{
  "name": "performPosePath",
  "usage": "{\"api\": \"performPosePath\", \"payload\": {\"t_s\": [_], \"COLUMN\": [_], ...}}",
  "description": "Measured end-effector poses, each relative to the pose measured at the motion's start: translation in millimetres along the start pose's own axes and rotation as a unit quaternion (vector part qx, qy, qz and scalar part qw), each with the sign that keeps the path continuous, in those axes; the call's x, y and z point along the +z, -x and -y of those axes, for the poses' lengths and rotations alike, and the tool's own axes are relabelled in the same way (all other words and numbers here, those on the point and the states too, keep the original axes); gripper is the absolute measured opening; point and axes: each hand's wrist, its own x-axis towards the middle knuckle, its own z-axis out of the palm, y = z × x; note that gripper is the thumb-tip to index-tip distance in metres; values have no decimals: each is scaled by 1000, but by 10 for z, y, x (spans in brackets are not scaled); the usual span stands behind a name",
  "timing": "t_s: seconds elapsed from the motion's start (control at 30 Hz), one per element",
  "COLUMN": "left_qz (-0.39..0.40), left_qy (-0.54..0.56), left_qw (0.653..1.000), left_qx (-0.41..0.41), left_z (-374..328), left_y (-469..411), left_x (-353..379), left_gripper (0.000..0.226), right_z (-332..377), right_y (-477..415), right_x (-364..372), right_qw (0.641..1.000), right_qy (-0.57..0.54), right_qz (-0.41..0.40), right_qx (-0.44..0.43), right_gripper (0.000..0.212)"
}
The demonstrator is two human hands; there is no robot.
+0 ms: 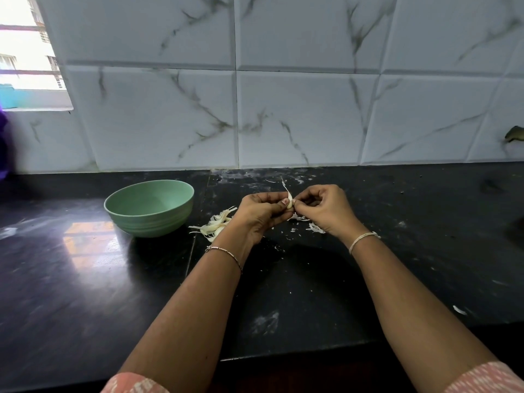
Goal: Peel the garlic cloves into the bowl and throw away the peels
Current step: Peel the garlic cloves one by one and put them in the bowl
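**One clove pinched between two hands**

Both hands meet above the black counter (85, 279). The left hand (261, 214) curls round a garlic clove (289, 202) and holds it at the fingertips. The right hand (323, 208) pinches the same clove from the other side, thumb and forefinger tight against it. A thin strip of skin stands up from the clove's top, just above the grip.

Below the grip, under the right hand, loose peels (314, 228) lie scattered on the counter. Just left of the left wrist sits a pale heap (215, 225) (cloves, skins or both; it is hard to tell). Further left, beyond the heap, stands the green bowl (147, 222), upright and well apart from the hands.
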Motion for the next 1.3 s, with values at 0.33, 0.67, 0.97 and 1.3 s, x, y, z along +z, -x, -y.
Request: {"api": "performPosePath", "payload": {"t_s": [0.33,0.67,0.97,1.3], "left_qz": [-3,-29,-33,-42], "left_qy": [-13,-16,54,34], "left_qw": [1000,999,998,998], "left_qx": [10,31,-4,-32], "left_z": [2,30,9,31], "left_y": [-12,-35,-44,-67], "left_x": [41,79,37,59], "left_gripper": [7,3,6,9], "right_z": [-4,69,-88,-72], "right_y": [-3,37,-15,-43], "right_x": [15,-16,-183,-145], "right_qw": [998,986,962,997], "right_qy": [32,141,272,56], "right_qz": [-41,-64,8,-11], "right_qx": [-19,-65,24,56], "right_gripper": [7,3,15,6]}}
